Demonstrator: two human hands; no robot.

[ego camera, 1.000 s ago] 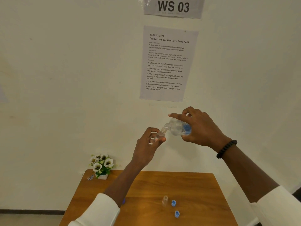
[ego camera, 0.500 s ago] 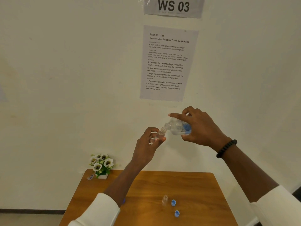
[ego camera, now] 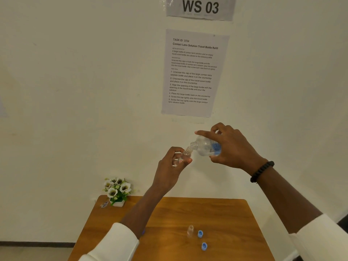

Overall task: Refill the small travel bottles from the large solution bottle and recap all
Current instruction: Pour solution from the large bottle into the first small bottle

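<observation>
- Right hand [ego camera: 232,147] fingers clasp the large solution bottle [ego camera: 206,146], tipped, mouth touching a small travel bottle [ego camera: 183,156].
- Left hand [ego camera: 170,166] fingers pinch that travel bottle, high above the surface [ego camera: 226,213].

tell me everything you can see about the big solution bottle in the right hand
The large solution bottle is clear plastic with a blue label, uncapped, and looks partly filled. The right hand grips its body in mid-air above the table, tipped on its side, neck pointing left. Its mouth meets the opening of the small travel bottle held in the left hand.
</observation>
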